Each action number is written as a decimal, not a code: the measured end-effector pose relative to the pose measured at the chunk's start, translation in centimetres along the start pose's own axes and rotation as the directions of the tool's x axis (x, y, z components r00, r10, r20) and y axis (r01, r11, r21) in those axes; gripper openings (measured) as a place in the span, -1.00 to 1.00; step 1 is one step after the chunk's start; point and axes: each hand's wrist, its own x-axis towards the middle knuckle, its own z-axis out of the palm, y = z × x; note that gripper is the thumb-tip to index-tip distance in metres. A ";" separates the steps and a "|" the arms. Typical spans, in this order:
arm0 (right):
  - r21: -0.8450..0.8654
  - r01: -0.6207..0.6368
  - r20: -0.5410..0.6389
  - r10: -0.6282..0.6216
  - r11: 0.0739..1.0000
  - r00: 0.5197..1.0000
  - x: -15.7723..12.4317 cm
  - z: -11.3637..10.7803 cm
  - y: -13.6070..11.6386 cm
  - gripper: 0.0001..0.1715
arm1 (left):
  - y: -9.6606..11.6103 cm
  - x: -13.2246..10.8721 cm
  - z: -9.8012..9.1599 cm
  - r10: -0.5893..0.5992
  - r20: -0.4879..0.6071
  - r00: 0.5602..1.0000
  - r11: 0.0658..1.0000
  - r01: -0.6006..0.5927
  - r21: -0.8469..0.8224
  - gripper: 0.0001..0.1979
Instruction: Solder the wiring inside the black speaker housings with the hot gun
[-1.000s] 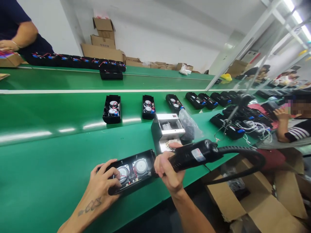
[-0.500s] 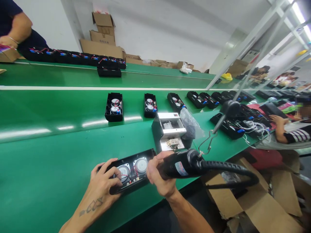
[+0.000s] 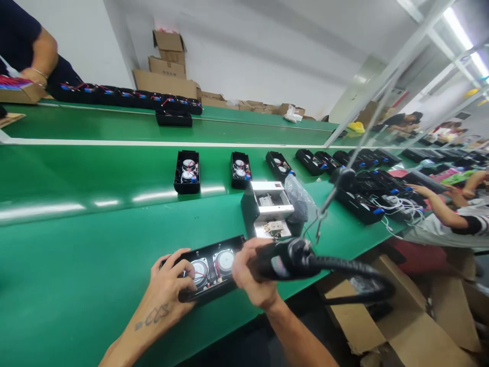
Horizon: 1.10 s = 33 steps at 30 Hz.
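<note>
My left hand (image 3: 173, 283) grips the left end of an open black speaker housing (image 3: 209, 294) on the green bench, fingers bent over its rim. Two round white-backed speaker drivers (image 3: 224, 262) with thin wires sit inside. Wrapped round a black electric screwdriver (image 3: 273, 262) is my right hand (image 3: 255, 275), at the housing's right end. A thick cable runs from the tool's rear, and a wire hook hangs by it. The screwdriver's tip is hidden behind my hand. Just behind stands a silver and black screw feeder (image 3: 267, 209).
Several similar housings (image 3: 187, 172) line the green conveyor (image 3: 114, 168). A clear plastic bag (image 3: 300, 199) lies beside the feeder. Open cardboard boxes (image 3: 405, 316) stand low at right. White cables (image 3: 401, 206) and a co-worker's arm (image 3: 443, 206) are at right; another person (image 3: 34, 46) works at upper left.
The view has shifted slightly, so most things sit a little further right. Both hands keep their grips; the screwdriver is blurred by motion. The co-worker's arm at right has reached out.
</note>
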 end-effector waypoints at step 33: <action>-0.281 0.287 -0.411 -0.386 0.916 0.826 8.6 -7.8 -2.1 -0.66 | -0.9 0.3 1.7 0.045 -0.091 0.995 0.999 -0.044 0.017 -0.89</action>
